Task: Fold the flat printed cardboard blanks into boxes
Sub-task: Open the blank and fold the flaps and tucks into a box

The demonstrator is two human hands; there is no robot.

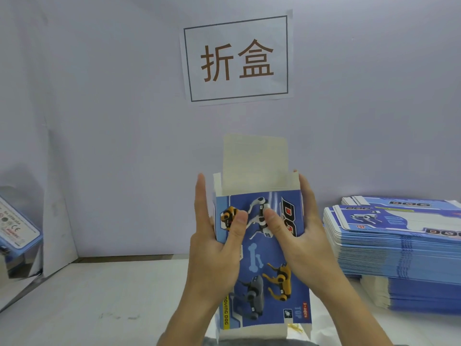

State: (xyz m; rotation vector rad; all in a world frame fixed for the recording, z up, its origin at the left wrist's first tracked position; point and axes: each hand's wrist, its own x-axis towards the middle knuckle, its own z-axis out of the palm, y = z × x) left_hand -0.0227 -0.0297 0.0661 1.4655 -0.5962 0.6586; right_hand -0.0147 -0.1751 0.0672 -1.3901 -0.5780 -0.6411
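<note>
Blue card under the thumbs: both thumbs press flat on the glossy printed front panel of the box [262,258], beside the white robot-dog picture, close to each other.
Left hand [214,245]: fingers straight and together, laid along the box's left side wall; the thumb bends in over the front, so the hand clamps that edge.
Right hand [299,240]: mirrors it, fingers straight up along the right wall, thumb across the front, holding the box between palm and thumb.
Where the box is: held upright in the air between the two hands, above the white table [112,295], close to the person.
Shape so far: the blank is already opened into a rectangular sleeve with squared corners.
Top end: still open; a tall plain cream lid flap [254,158] stands straight up at the back, and two short side flaps stand beside it, unfolded.
Bottom end: its edge shows a pale unprinted strip; whether it is closed I cannot tell.
Left to do, as I judge: tuck the side flaps, fold the lid down.
Stock remaining: a thick stack of flat blanks [399,245] lies on the table to the right, thin sheets with blue-and-white layered edges.
Finished work: a blue box [17,231] lies tilted at the far left.
Backdrop: a matte pale wall with a paper sign [237,58].
</note>
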